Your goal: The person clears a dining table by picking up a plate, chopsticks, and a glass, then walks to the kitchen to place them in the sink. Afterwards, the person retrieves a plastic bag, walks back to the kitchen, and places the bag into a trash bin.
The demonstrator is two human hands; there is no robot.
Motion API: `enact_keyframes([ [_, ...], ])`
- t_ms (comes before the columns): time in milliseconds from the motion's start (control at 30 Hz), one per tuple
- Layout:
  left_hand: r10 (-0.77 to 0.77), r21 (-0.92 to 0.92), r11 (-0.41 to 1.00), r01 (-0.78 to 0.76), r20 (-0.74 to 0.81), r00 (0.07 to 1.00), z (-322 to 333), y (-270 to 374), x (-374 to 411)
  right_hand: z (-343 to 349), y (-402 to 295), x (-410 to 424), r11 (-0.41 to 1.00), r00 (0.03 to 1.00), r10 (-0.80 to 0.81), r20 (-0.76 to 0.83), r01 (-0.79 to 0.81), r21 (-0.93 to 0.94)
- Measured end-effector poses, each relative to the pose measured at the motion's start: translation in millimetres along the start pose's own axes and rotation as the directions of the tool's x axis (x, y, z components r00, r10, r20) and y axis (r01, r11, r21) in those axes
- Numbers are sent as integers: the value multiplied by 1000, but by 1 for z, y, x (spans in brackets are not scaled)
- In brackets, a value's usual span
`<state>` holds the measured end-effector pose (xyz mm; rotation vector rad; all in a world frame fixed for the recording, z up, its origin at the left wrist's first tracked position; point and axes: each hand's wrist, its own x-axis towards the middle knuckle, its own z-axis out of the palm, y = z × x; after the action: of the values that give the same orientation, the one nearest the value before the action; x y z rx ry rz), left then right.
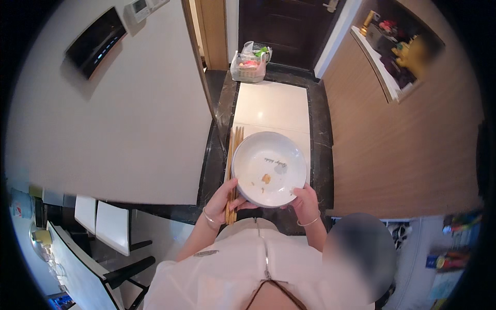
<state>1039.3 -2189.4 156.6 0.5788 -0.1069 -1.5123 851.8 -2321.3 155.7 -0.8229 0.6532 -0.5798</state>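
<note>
A white bowl (252,159) with a few bits of food (266,178) on its inner bottom is held level in front of my body. My left hand (228,197) grips its near left rim and also holds several wooden chopsticks (229,155), which point away from me along the bowl's left side. On the near right, my right hand (305,199) has its thumb over the rim and its fingers under the bowl. The bowl bears some writing inside.
Past the bowl, a filled plastic bag (250,68) sits on the floor by a dark door (279,31). A pale wall (116,135) stands left, a wooden cabinet (387,155) right. White chairs (112,224) and a table (77,267) lie behind to the left.
</note>
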Motion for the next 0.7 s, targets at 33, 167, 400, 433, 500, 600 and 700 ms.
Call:
enact_keyframes([
  [33,-2,-7,1000,2,-13,1000,5,18,28,2,-16,27,1000,1000,-12,1,12,-9],
  [167,8,-92,996,-6,21,1000,23,87,147,2,-84,154,995,1000,-28,1,28,-96],
  [400,130,-143,982,-122,44,991,20,194,332,-3,-173,381,986,990,20,142,4,-170],
  [433,166,-147,976,-161,20,986,21,210,354,0,-184,415,985,984,44,172,-14,-172],
  [500,212,-165,962,-219,-58,976,21,234,389,12,-203,476,978,973,120,195,-83,-189],
  [600,315,-94,940,-328,-124,941,20,277,433,31,-222,562,958,942,208,264,-142,-249],
  [700,370,-148,899,-411,-244,897,4,335,483,61,-231,659,937,877,297,377,-190,-294],
])
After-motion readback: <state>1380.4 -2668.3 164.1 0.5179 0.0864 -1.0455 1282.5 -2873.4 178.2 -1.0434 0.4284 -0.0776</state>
